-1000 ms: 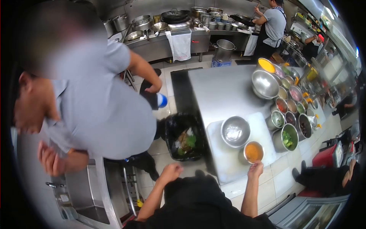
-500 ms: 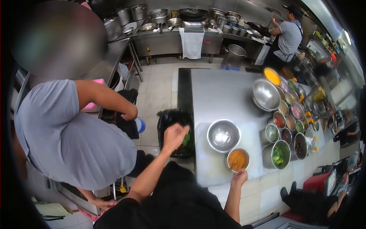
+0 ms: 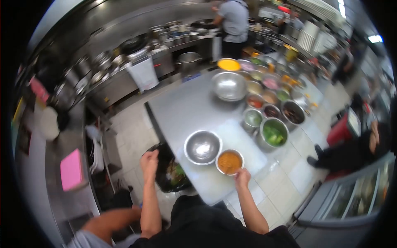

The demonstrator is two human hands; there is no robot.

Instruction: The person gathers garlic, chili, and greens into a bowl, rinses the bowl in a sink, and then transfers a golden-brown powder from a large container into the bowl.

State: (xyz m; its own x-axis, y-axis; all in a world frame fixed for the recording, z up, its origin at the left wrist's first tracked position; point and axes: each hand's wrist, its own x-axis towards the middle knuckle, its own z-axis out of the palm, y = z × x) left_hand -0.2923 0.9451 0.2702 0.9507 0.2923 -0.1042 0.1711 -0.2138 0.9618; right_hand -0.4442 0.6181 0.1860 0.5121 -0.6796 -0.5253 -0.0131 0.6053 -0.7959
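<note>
My right hand (image 3: 242,177) is closed at the near rim of a small metal bowl (image 3: 218,166) that holds an orange-brown paste (image 3: 230,162). Left of it stands a larger, shiny metal mixing bowl (image 3: 202,147), which my hands do not touch. Both bowls rest on a whitish cutting board (image 3: 248,153). My left hand (image 3: 149,163) is raised beside the table, fingers closed; whatever may be in them is hidden. Below and beside it is a bin lined with a black bag (image 3: 165,184), with green leafy scraps inside.
Many metal containers of ingredients crowd the table's right side, including one with green leaves (image 3: 273,133) and stacked bowls (image 3: 229,87). A pink box (image 3: 73,169) sits on the left counter. A co-worker's arm (image 3: 109,221) is close at lower left; another person (image 3: 235,25) stands at the stoves.
My view has swung to the right, so the table appears further left and the nearby co-worker is mostly out of frame. My right hand stays at the small bowl; my left stays closed.
</note>
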